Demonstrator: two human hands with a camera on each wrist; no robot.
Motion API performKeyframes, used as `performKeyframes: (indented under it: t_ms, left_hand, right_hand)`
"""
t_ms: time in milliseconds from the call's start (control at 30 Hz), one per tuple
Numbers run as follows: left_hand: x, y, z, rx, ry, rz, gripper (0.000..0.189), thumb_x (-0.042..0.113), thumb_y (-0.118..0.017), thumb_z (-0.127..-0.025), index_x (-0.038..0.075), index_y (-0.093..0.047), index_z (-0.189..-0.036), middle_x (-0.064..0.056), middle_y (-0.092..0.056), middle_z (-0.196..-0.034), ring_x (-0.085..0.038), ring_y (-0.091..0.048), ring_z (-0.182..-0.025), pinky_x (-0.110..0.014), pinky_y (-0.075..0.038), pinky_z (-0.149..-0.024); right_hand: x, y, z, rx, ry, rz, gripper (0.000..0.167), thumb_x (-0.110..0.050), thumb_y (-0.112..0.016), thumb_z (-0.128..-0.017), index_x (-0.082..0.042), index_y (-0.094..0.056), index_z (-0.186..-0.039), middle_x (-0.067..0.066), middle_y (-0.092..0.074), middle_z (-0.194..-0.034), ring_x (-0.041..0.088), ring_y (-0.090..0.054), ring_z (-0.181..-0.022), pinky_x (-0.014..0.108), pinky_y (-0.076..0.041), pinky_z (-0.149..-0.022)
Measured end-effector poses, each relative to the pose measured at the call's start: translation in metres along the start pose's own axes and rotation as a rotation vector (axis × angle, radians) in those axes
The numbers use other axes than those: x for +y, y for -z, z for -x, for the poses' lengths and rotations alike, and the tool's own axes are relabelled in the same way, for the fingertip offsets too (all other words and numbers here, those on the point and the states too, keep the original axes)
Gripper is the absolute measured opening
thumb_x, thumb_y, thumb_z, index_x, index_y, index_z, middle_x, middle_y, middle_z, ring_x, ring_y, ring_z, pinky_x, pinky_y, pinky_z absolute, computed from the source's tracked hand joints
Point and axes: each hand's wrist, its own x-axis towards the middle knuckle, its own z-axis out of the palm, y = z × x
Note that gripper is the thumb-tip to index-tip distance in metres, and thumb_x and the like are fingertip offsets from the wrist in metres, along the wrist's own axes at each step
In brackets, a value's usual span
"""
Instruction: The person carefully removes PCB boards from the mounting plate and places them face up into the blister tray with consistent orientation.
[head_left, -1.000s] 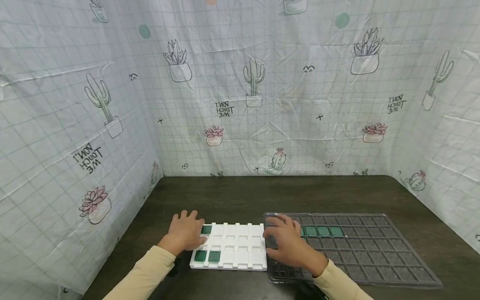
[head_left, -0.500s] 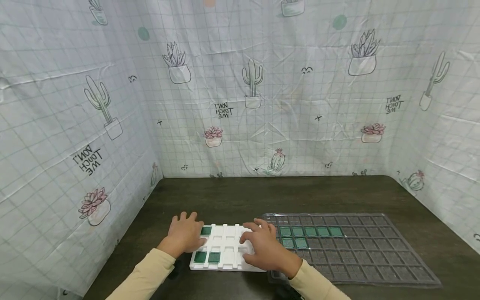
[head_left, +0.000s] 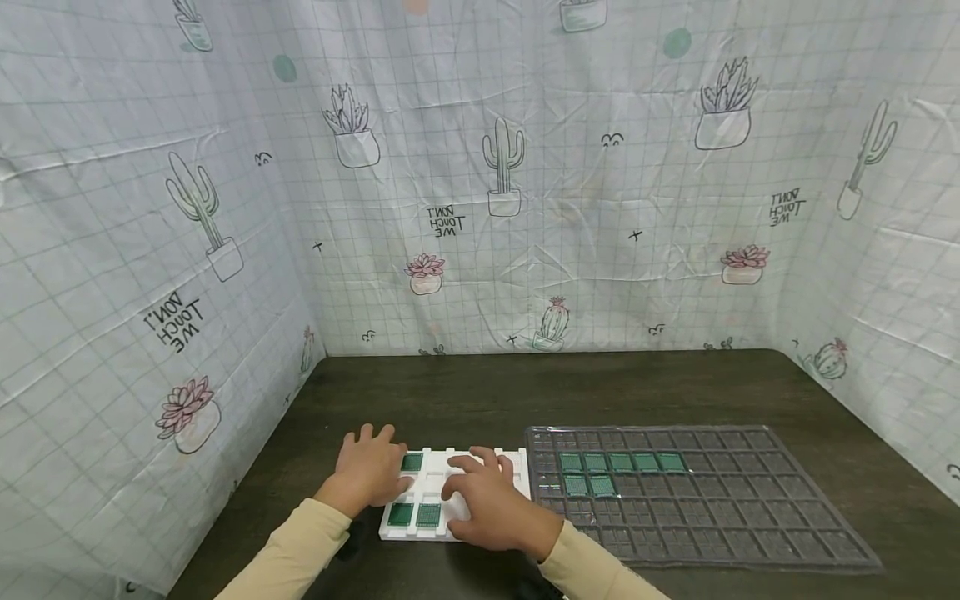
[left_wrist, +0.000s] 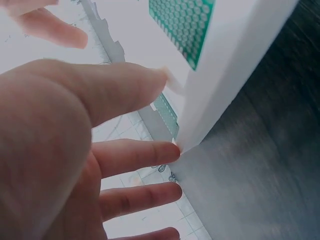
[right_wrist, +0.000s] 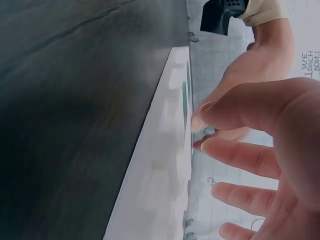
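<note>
A white tray (head_left: 517, 461) with rows of square recesses lies in front of me in the head view. Three green square chips sit in its left part: a back chip (head_left: 412, 462), a front corner chip (head_left: 401, 514) and one beside it (head_left: 428, 515). My left hand (head_left: 367, 467) rests at the tray's left end, fingers spread; the left wrist view shows its thumb and index fingertip right at the edge. Over the tray's middle hovers my right hand (head_left: 491, 504), fingers loosely bent. In the right wrist view nothing shows between its thumb (right_wrist: 240, 107) and fingers.
A clear plastic tray (head_left: 720, 533) with many square pockets lies just right of the white one. Several green chips (head_left: 619, 462) fill part of its upper rows. A patterned curtain (head_left: 585, 208) encloses the dark table (head_left: 480, 392) at the back and sides.
My right hand has moved left from the clear plastic tray to above the middle of the white tray, uncovering the green chips in the clear tray. The left hand has stayed in place.
</note>
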Motion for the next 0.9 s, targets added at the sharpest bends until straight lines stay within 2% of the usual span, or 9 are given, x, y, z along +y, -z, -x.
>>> performKeyframes:
  t_ms: [300,900]
  left_hand:
    - [-0.001,-0.001,0.0,0.003,0.0,0.0,0.055,0.051,-0.07,-0.084,0.013,-0.066,-0.124,-0.015,-0.054,-0.136,-0.043,-0.048,-0.124,-0.063,-0.041,-0.099]
    - [-0.003,0.0,-0.001,-0.012,0.004,-0.011,0.057,0.053,-0.069,-0.084,0.015,-0.065,-0.127,-0.014,-0.056,-0.134,-0.042,-0.049,-0.122,-0.062,-0.043,-0.098]
  right_hand:
    - [-0.011,-0.015,-0.013,0.003,0.006,0.02,0.021,-0.034,-0.075,-0.081,-0.025,-0.072,-0.099,0.006,-0.053,-0.141,0.04,-0.035,-0.135,0.062,-0.03,-0.097]
    - [-0.012,-0.026,-0.023,0.039,-0.001,0.063,0.021,-0.036,-0.078,-0.077,-0.025,-0.072,-0.093,0.005,-0.055,-0.139,0.039,-0.038,-0.132,0.06,-0.033,-0.094]
